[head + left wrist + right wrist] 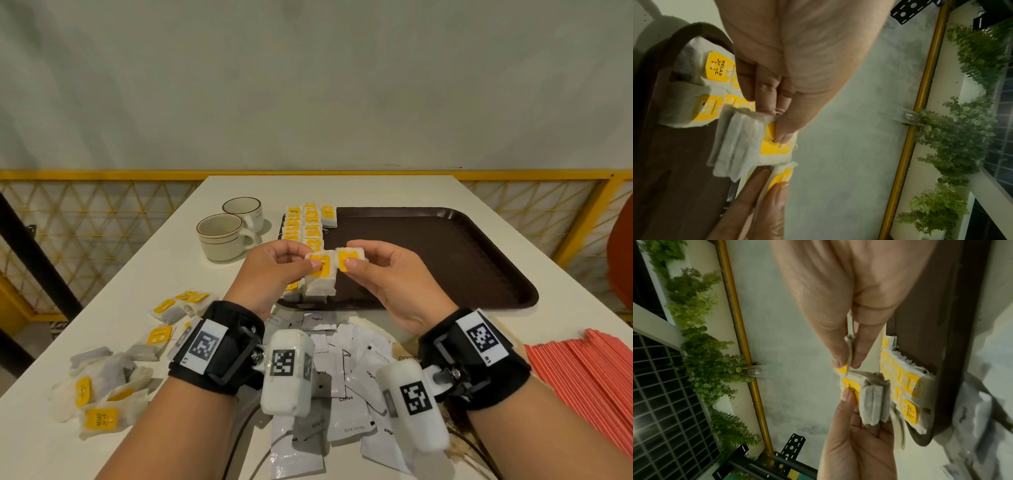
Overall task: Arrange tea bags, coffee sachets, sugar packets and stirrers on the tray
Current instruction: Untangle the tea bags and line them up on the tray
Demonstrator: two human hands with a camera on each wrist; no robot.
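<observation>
Closest, saw a heap of white coffee packets (346, 387) on the table (376, 192), with red stirrers (582, 373) off to the right and loose tea bags (102, 387) off to the left, none of them on the tray yet. Further out, found both hands up over the near left corner of the tray (445, 260). Held a stack of tea bags (320, 274) in the left hand (270, 270), thumb on the yellow tag, fingers curled behind. Pinched a lone tea bag (347, 258) in the right hand (387, 284) between thumb and finger, just beside the stack. Past the hands, saw neat rows of tea bags (308, 222) down the left side of the tray, then two cups (222, 236) on the table beside it.

Judged the tea bags very light, soft and easy to squash or tear. Best held gently by the flat sides or the stiff yellow tag, not by the thin string. Likely to slide apart in a stack without a snug pinch.

From the head, saw mostly the yellow tops. From the left wrist, saw the stack of tea bags (735, 142) side on, several pressed together, and read "RELAX" on a tag in the rows of tea bags (716, 66). From the right wrist, saw the lone tea bag (843, 369) thin between thumb and fingertip. Could not find sugar packets for sure in any view.
</observation>
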